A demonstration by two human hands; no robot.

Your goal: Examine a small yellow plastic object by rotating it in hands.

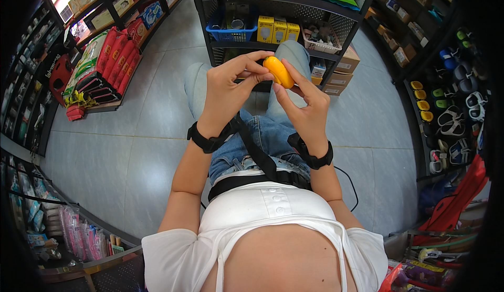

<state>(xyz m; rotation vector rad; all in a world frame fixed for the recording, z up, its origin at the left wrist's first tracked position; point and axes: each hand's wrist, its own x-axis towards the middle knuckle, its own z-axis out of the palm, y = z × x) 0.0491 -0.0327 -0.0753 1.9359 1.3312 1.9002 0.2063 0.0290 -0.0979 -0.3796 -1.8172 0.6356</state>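
Note:
A small, glossy, orange-yellow rounded object (280, 72) is held up over my knees; its exact kind I cannot tell. A bit of green shows at its upper left end. My left hand (232, 85) pinches that end between thumb and fingertips. Around the right side and lower end curl the thumb and fingers of my right hand (305, 101), which hide part of the object. Both wrists wear black straps with a device.
Ahead stands a black shelf rack (275, 0) with a blue basket (232, 32), yellow boxes (271, 30) and a pale basket (322, 38). Cartons (340, 71) stack beside it. Red sacks (118, 58) lie left; sandals (451, 121) fill a rack at right.

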